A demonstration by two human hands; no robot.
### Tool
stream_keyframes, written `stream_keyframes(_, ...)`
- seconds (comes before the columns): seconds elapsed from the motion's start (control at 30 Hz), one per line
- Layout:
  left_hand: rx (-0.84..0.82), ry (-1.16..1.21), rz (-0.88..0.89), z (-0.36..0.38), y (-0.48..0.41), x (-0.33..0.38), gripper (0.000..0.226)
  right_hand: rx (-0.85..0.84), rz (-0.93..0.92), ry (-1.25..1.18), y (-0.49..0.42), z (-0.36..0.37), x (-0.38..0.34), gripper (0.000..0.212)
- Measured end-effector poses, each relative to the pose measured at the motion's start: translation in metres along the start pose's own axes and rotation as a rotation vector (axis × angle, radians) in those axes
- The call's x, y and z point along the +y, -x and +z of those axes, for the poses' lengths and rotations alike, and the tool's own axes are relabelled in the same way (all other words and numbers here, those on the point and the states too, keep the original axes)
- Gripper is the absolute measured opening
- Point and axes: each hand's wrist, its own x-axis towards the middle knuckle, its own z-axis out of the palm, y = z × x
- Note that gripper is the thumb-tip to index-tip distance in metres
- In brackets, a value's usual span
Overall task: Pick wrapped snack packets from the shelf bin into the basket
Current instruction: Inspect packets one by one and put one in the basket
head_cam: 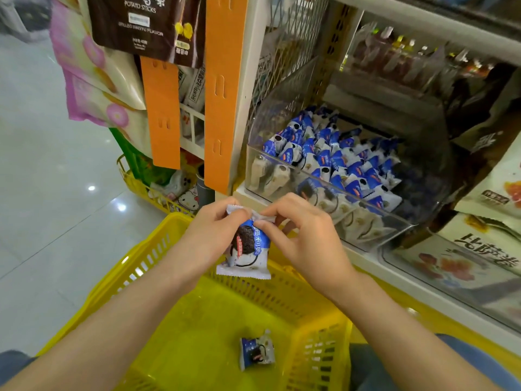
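Both hands, left hand point(214, 230) and right hand point(307, 235), pinch one blue-and-white packet point(248, 249) by its top seal at frame centre, above the yellow basket point(197, 320). One second packet point(256, 349) lies inside. Many more fill the clear bin point(417, 230) at right.

A blue-and-white cookie packet point(248, 251) hangs upright over the yellow basket point(194, 328), its top seam pinched between left hand point(214, 231) and right hand point(308, 235). A second packet point(256, 349) lies on the basket floor. Matching packets point(341, 159) fill the clear shelf bin point(375, 221).
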Motion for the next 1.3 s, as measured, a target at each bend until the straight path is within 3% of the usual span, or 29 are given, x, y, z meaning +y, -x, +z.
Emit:
stream_keyframes(0.1,-0.067,0.097,-0.083,0.000,0.001,0.000,0.020,-0.006,-0.019,0.028,0.002,0.001,0.000,0.007)
stream_keyframes(0.2,-0.164,0.196,-0.135,-0.004,0.003,0.003,0.015,0.093,0.165,-0.155,0.001,0.003,0.000,0.004)
stream_keyframes(0.23,-0.192,0.224,-0.137,-0.004,0.004,0.004,0.027,0.117,0.253,-0.235,-0.001,0.003,0.000,0.005)
stream_keyframes(0.3,-0.159,0.222,-0.112,-0.003,0.006,0.005,0.055,0.175,0.425,-0.414,-0.005,-0.001,0.000,0.006)
stream_keyframes(0.37,-0.041,0.234,-0.049,-0.001,0.007,0.006,0.044,0.195,0.546,-0.580,-0.008,-0.005,-0.002,0.008)
stream_keyframes(0.47,0.117,0.190,0.050,-0.002,0.007,0.006,0.021,0.047,0.596,-0.596,-0.009,-0.009,-0.002,0.025)
stream_keyframes(0.6,0.144,0.092,0.122,-0.007,0.005,0.005,0.020,-0.260,0.670,-0.457,-0.008,-0.008,-0.007,0.047)
stream_keyframes(0.77,0.110,0.179,0.081,-0.007,0.006,0.002,0.018,-0.285,0.837,-0.710,-0.006,-0.007,-0.005,0.048)
stream_keyframes(0.83,0.143,0.134,0.111,-0.008,0.006,0.004,0.012,-0.292,0.803,-0.679,-0.005,-0.006,-0.003,0.049)
stream_keyframes(0.97,0.158,-0.055,0.252,-0.009,0.004,0.007,0.013,-0.304,0.512,-0.228,0.000,0.003,-0.004,0.063)
stream_keyframes(1.07,0.119,-0.270,0.354,-0.010,0.007,0.005,0.014,-0.279,0.453,-0.353,0.000,0.005,-0.005,0.039)
stream_keyframes(1.17,0.068,-0.321,0.359,-0.005,0.010,0.004,0.012,-0.152,0.385,-0.366,-0.001,0.003,-0.004,0.006)
stream_keyframes(1.3,0.058,-0.242,0.286,-0.003,0.008,0.003,0.009,-0.028,0.440,-0.394,0.000,0.006,-0.003,0.012)
